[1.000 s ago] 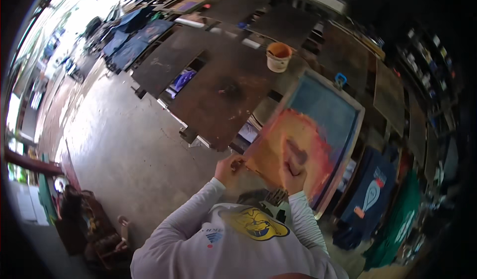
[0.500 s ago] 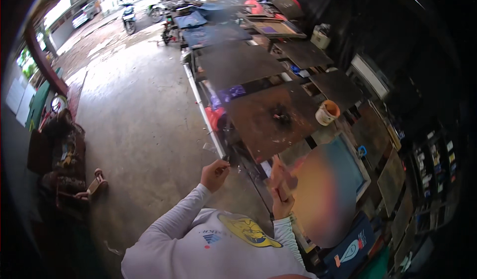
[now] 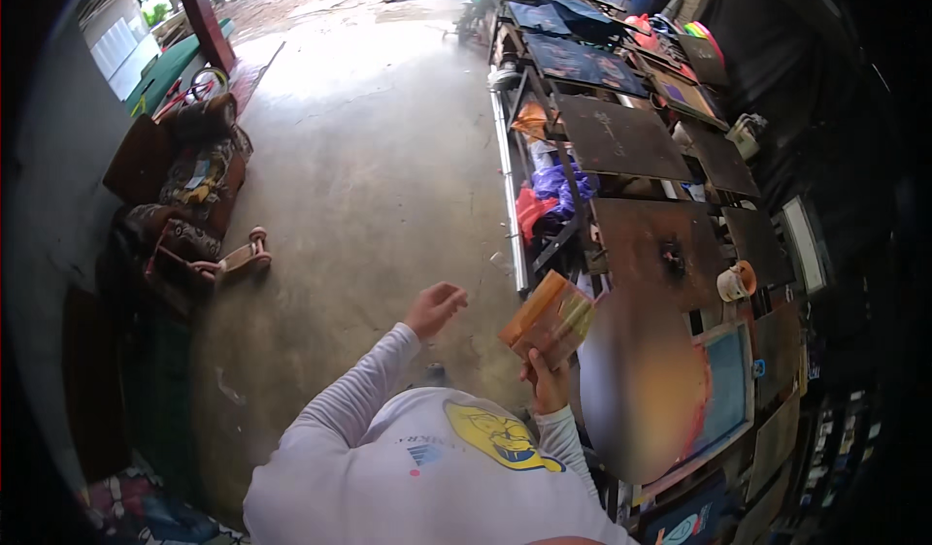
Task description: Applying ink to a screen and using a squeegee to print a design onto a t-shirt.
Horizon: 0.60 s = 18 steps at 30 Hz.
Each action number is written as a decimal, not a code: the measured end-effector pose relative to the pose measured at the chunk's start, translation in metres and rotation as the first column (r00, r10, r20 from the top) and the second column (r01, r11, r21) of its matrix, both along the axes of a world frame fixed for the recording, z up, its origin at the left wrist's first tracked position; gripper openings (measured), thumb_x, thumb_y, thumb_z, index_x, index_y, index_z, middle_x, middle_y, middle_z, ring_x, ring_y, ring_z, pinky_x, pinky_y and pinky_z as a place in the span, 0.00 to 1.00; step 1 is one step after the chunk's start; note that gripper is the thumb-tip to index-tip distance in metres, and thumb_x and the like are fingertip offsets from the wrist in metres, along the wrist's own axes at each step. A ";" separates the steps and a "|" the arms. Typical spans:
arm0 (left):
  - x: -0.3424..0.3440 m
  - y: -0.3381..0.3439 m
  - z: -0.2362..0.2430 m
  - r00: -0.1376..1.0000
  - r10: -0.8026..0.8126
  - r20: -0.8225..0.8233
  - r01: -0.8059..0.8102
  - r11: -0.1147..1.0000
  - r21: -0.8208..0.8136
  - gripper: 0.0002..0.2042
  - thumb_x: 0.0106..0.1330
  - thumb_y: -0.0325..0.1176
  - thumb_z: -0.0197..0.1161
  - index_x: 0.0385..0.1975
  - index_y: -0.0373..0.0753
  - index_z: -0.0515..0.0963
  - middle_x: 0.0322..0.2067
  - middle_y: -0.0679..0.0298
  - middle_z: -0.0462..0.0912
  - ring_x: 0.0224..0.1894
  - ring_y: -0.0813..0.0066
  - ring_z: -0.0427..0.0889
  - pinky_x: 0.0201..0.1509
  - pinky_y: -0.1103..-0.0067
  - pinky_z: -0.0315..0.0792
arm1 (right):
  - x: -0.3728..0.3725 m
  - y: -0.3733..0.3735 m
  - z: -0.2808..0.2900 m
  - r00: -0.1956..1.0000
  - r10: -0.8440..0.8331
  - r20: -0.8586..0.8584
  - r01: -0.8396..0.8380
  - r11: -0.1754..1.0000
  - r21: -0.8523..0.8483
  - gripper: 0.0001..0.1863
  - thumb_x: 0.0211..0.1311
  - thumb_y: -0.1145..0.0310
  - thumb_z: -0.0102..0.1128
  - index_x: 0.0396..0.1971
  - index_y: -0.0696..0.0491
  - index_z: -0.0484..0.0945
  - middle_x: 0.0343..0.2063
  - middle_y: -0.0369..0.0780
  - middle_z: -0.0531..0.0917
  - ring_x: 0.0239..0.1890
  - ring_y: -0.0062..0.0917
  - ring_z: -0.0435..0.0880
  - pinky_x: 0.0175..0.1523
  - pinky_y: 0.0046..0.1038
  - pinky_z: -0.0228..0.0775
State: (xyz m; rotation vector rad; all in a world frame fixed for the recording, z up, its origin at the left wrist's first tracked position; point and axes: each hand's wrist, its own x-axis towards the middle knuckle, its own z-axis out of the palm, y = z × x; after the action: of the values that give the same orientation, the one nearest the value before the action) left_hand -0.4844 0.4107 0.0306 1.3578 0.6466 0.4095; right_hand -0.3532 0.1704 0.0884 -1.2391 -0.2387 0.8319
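Where my right hand grips: it is closed on a flat, orange-brown block by the lower edge, my thumb lying against it; I cannot tell how the fingers behind it sit.
Orange-brown block: I hold it tilted in the air, close to the near left corner of the brown board; its right end looks greenish yellow.
Left hand: I have it loosely open over the concrete floor, fingers slightly bent, to the left of the block and apart from it.
Framed screen: it lies to the right of my right hand, blue toward its right edge, with a reddish-orange band beside the blue; its left part is too blurred to read.
Blue clamp: at the screen's right edge.
Brown board: beyond the screen's far edge, a dark stain toward its own right edge.
Tub: whitish outside, orange inside, by the board's right edge, close to the near right corner.
Bags: a purple bag and a red bag, side by side, lower than the boards, along their left edge.
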 end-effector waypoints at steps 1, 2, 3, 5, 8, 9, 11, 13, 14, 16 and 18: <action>-0.016 0.005 -0.001 1.000 0.013 -0.005 -0.013 1.000 -0.002 0.17 0.71 0.46 0.60 0.46 0.38 0.80 0.39 0.62 0.86 0.41 0.75 0.84 0.47 0.78 0.75 | -0.009 0.012 0.007 1.000 0.014 -0.020 -0.013 0.999 0.050 0.16 0.66 0.73 0.61 0.52 0.56 0.73 0.33 0.35 0.80 0.23 0.21 0.77 0.26 0.22 0.71; -0.030 0.009 0.000 0.999 0.024 0.047 -0.009 0.955 -0.295 0.24 0.70 0.55 0.54 0.51 0.40 0.77 0.45 0.62 0.84 0.48 0.73 0.81 0.53 0.76 0.72 | -0.012 0.016 0.001 0.999 0.027 -0.022 -0.026 0.998 0.051 0.16 0.66 0.73 0.61 0.52 0.56 0.73 0.33 0.35 0.80 0.23 0.21 0.77 0.26 0.22 0.71; -0.040 0.012 0.006 0.994 0.049 0.100 0.015 0.830 -0.558 0.32 0.70 0.65 0.48 0.57 0.41 0.75 0.51 0.61 0.83 0.55 0.72 0.78 0.59 0.73 0.69 | -0.013 0.024 -0.002 0.987 0.160 -0.029 -0.157 0.984 0.083 0.17 0.67 0.72 0.60 0.54 0.56 0.71 0.35 0.36 0.80 0.24 0.21 0.78 0.26 0.22 0.71; -0.054 -0.003 0.010 0.983 0.102 0.155 0.018 0.780 -0.626 0.36 0.68 0.69 0.44 0.60 0.43 0.72 0.55 0.60 0.80 0.58 0.70 0.76 0.62 0.71 0.66 | -0.018 0.028 -0.004 0.955 0.296 -0.021 -0.291 0.949 0.123 0.19 0.67 0.71 0.60 0.56 0.55 0.70 0.36 0.36 0.80 0.25 0.21 0.78 0.26 0.23 0.71; -0.059 -0.026 0.014 0.951 0.165 0.261 0.086 0.669 -0.738 0.41 0.66 0.73 0.40 0.65 0.44 0.68 0.59 0.57 0.77 0.61 0.67 0.73 0.65 0.69 0.64 | -0.041 0.032 0.033 0.937 0.341 -0.070 -0.336 0.939 0.074 0.19 0.67 0.70 0.59 0.56 0.54 0.68 0.37 0.36 0.79 0.26 0.21 0.78 0.26 0.23 0.70; -0.059 -0.041 0.013 0.934 0.190 0.303 0.135 0.597 -0.790 0.41 0.65 0.74 0.40 0.66 0.44 0.67 0.60 0.56 0.76 0.61 0.66 0.73 0.65 0.69 0.65 | -0.049 0.025 0.040 0.942 0.328 -0.066 -0.320 0.941 0.113 0.19 0.67 0.69 0.60 0.55 0.54 0.68 0.38 0.36 0.79 0.26 0.21 0.78 0.26 0.23 0.70; -0.045 -0.065 0.005 0.928 0.162 0.335 0.187 0.576 -0.796 0.44 0.63 0.76 0.39 0.68 0.45 0.65 0.62 0.56 0.74 0.63 0.64 0.72 0.66 0.67 0.64 | -0.052 0.006 0.043 0.952 0.300 -0.064 -0.288 0.947 0.145 0.19 0.67 0.69 0.60 0.55 0.54 0.68 0.38 0.36 0.78 0.26 0.21 0.78 0.26 0.24 0.70; -0.027 -0.088 0.009 0.890 0.079 0.450 0.350 0.514 -0.783 0.47 0.62 0.78 0.37 0.70 0.46 0.61 0.63 0.56 0.73 0.64 0.65 0.70 0.68 0.66 0.61 | -0.050 -0.017 0.039 0.983 0.183 -0.013 -0.178 0.967 0.183 0.20 0.66 0.68 0.61 0.55 0.52 0.69 0.38 0.36 0.78 0.27 0.22 0.78 0.26 0.24 0.70; -0.020 -0.104 0.012 0.895 0.056 0.443 0.359 0.498 -0.789 0.47 0.62 0.78 0.37 0.70 0.46 0.61 0.63 0.56 0.73 0.64 0.65 0.70 0.68 0.66 0.61 | -0.049 -0.035 0.036 0.988 0.155 -0.021 -0.148 0.973 0.177 0.20 0.66 0.68 0.61 0.55 0.52 0.69 0.38 0.36 0.78 0.27 0.22 0.78 0.26 0.24 0.70; 0.000 -0.129 0.019 0.851 -0.028 0.525 0.481 0.445 -0.756 0.47 0.62 0.78 0.35 0.73 0.48 0.57 0.64 0.57 0.71 0.65 0.65 0.69 0.69 0.65 0.59 | -0.039 -0.072 0.025 0.994 0.102 -0.035 -0.097 0.987 0.130 0.21 0.66 0.67 0.62 0.56 0.51 0.68 0.38 0.36 0.78 0.27 0.22 0.78 0.25 0.24 0.70; 0.016 -0.151 0.008 0.868 -0.106 0.484 0.472 0.478 -0.741 0.47 0.62 0.78 0.34 0.73 0.50 0.55 0.65 0.57 0.70 0.66 0.65 0.68 0.70 0.65 0.58 | -0.034 -0.104 0.019 0.996 -0.060 -0.068 0.067 0.992 0.110 0.22 0.66 0.66 0.62 0.57 0.51 0.69 0.39 0.36 0.78 0.26 0.22 0.78 0.25 0.24 0.69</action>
State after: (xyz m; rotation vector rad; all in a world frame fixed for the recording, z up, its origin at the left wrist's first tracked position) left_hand -0.4683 0.2593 0.0381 0.3759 0.1866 0.0168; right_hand -0.3867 0.0667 0.1070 -1.1072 -0.1900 0.7919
